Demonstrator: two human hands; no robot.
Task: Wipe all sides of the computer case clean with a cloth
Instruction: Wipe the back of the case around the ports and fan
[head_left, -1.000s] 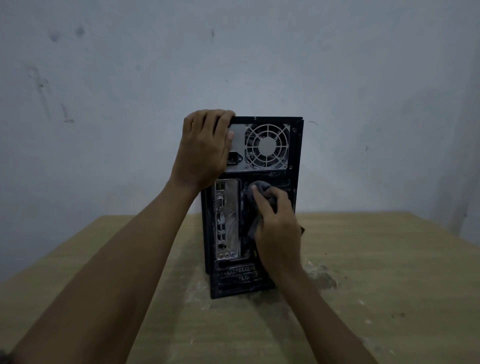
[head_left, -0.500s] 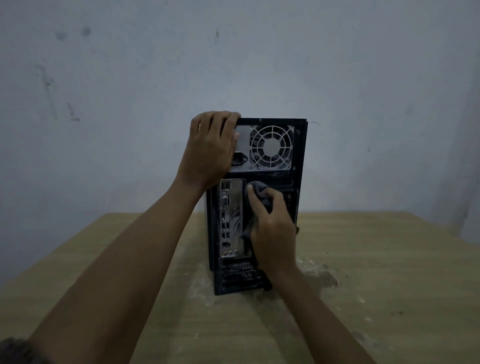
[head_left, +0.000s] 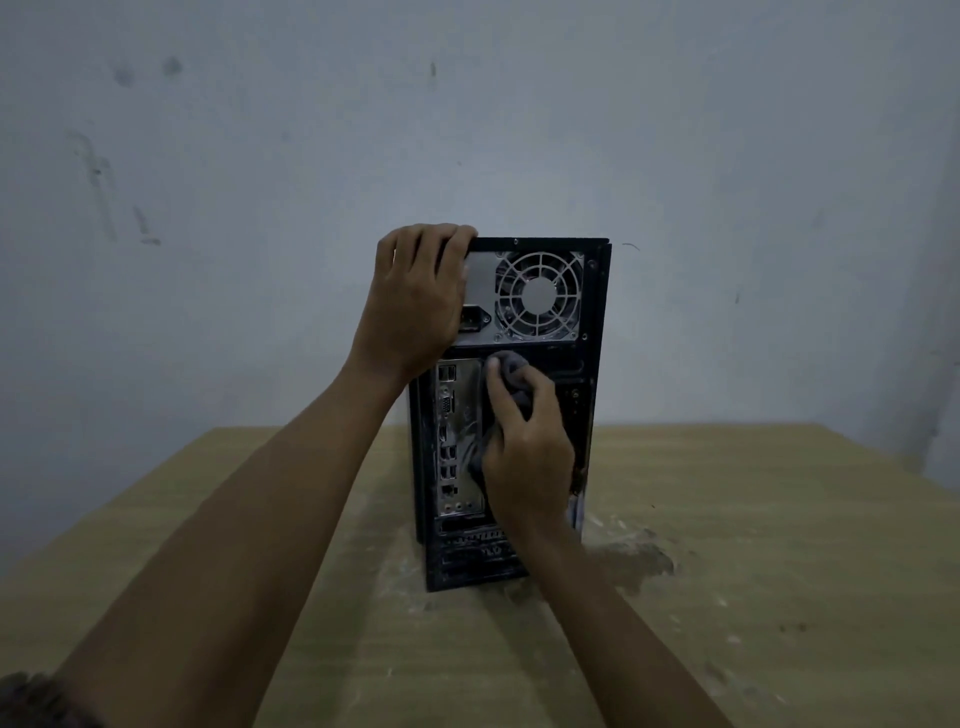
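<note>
Here, upright on desk (head_left: 753, 519), approx. mid-width & toward far edge, back panel facing camera: computer case (head_left: 594, 364). Black frame, dusty. Up top: round fan grille (head_left: 538, 294), w/ power socket (head_left: 475, 318) just left of it, partly behind a hand. Lower left: silver port plate (head_left: 451, 441), running down the panel.

Left hand (head_left: 415, 296) at top-left corner of case. Grip narrow, holding the case: fingers hooked over top edge, tips out of sight on the top side, thumb side against the back panel near the socket. Forearm reaching in from lower left, w/ a bit of dark sleeve (head_left: 26, 696) at bottom-left corner.

Right hand (head_left: 530, 457) on mid back panel, just right of port plate & below the fan section. Grip closed round bunched grey cloth (head_left: 511, 366), fingers curled onto it, cloth pressed against the panel. Wad poking out above fingertips, touching the strip under the fan; another fold hanging down left of the palm, at port plate's right edge. Rest of cloth hidden by hand.

On desk, just right of case's base: dark blotchy stain (head_left: 639, 558), plus pale scuffs round the base. Behind: plain grey wall (head_left: 519, 130) w/ a few smudges upper left.
</note>
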